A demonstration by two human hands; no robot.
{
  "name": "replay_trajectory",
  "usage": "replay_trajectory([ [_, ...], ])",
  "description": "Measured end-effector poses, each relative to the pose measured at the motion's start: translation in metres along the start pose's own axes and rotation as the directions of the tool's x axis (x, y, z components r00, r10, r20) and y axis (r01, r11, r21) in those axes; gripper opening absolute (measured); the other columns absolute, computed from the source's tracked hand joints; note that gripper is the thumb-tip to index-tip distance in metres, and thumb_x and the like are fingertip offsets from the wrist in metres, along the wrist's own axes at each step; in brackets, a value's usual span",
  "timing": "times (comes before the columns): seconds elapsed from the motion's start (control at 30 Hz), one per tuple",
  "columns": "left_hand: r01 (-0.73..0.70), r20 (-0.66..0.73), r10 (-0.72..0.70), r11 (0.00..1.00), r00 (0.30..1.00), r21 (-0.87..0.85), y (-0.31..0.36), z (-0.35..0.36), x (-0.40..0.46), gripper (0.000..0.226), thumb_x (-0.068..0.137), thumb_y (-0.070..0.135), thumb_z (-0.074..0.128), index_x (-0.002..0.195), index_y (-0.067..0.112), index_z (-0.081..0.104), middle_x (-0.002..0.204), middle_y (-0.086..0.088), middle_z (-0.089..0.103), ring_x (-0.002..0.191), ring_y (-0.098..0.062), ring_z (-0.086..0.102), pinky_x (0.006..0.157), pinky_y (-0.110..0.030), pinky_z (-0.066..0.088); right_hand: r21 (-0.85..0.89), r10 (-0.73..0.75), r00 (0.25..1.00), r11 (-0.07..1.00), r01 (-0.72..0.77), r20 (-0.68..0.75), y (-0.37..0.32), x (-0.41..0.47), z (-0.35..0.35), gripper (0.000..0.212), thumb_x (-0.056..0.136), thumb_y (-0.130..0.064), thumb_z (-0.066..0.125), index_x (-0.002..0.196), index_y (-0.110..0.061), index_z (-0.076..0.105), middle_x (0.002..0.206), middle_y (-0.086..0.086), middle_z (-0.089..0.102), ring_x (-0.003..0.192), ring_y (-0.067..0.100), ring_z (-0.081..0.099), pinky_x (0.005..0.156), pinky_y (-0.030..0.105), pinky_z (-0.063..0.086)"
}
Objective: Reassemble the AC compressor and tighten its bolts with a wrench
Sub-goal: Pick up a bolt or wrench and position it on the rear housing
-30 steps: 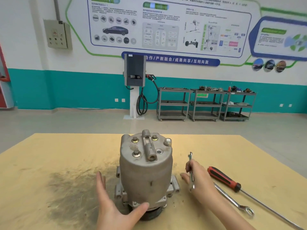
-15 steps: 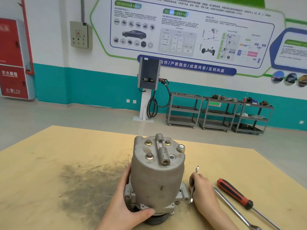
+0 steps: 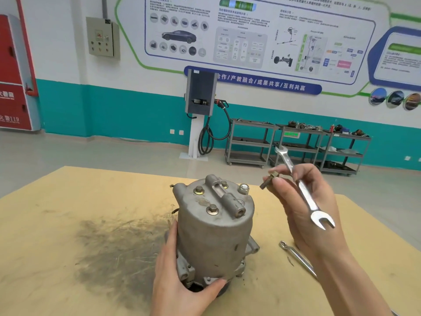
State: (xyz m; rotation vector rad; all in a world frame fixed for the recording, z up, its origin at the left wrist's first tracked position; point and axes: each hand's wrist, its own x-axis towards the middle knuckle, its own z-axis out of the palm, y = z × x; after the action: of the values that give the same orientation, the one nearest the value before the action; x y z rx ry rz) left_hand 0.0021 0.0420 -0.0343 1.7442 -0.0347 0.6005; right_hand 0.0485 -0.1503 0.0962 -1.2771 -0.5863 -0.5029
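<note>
Grey compressor (image 3: 215, 226) stands centre frame on the tabletop (image 3: 68, 224), my left hand (image 3: 182, 283) gripping its base. Right hand (image 3: 307, 201) pinches a bolt (image 3: 268, 180), wrench (image 3: 300, 190) between fingers; I'd start threads by hand.

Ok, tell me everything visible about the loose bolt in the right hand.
The bolt is small, with a brass-coloured hex head and a dark threaded shank. It is held in the air above the table, to the right of the compressor, lying roughly level with the shank pointing left. The right hand pinches its head at the fingertips while also holding the wrench.
</note>
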Motion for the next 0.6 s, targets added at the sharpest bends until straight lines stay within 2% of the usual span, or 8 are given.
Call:
replay_trajectory([
  [0.03,0.0,0.003,0.0,1.0,1.0,0.011,0.001,0.0,-0.001,0.126,0.025,0.066,0.081,0.125,0.083,0.006,0.143,0.034,0.038,0.137,-0.004,0.039,0.106,-0.035,0.041,0.0,-0.03,0.998,1.0,0.03,0.054,-0.006,-0.001,0.006,0.025,0.079,-0.007,0.073,0.079,-0.023,0.054,0.096,0.008,0.069,0.093,0.028,0.066,0.087,0.032,0.055],
  [0.17,0.028,0.026,-0.028,1.0,0.999,0.014,0.003,-0.003,0.001,0.13,0.024,0.065,0.084,0.124,0.084,0.004,0.143,0.034,0.038,0.137,-0.004,0.039,0.109,-0.035,0.038,-0.196,-0.057,0.984,0.976,0.09,0.166,-0.005,-0.012,0.021,0.019,0.08,-0.007,0.067,0.078,-0.018,0.051,0.098,0.009,0.067,0.093,0.024,0.066,0.084,0.026,0.053],
  [0.3,0.023,0.033,-0.024,1.0,0.999,0.005,0.003,-0.005,0.002,0.132,0.024,0.064,0.086,0.129,0.081,0.008,0.143,0.036,0.037,0.137,-0.001,0.039,0.109,-0.037,0.04,-0.281,-0.042,0.99,0.956,0.08,0.137,0.004,-0.014,0.023,0.02,0.078,-0.013,0.068,0.074,-0.024,0.051,0.099,0.005,0.068,0.089,0.026,0.064,0.082,0.035,0.052],
  [0.47,0.065,0.045,-0.065,0.998,0.997,-0.02,0.004,-0.006,0.003,0.13,0.018,0.07,0.084,0.123,0.081,0.008,0.149,0.032,0.031,0.14,-0.003,0.035,0.113,-0.04,0.036,-0.364,-0.048,0.979,0.924,0.12,0.2,0.008,-0.006,0.021,0.019,0.082,-0.024,0.07,0.077,-0.029,0.053,0.099,-0.001,0.067,0.089,0.017,0.064,0.084,0.032,0.048],
  [0.6,0.084,0.039,-0.083,0.996,0.996,-0.037,0.003,-0.006,0.003,0.13,0.016,0.068,0.085,0.119,0.084,0.008,0.148,0.032,0.031,0.14,-0.005,0.035,0.114,-0.041,0.036,-0.38,-0.076,0.975,0.912,0.152,0.208,0.011,-0.004,0.017,0.02,0.082,-0.025,0.07,0.078,-0.033,0.052,0.098,-0.002,0.067,0.094,0.025,0.065,0.086,0.039,0.051],
])
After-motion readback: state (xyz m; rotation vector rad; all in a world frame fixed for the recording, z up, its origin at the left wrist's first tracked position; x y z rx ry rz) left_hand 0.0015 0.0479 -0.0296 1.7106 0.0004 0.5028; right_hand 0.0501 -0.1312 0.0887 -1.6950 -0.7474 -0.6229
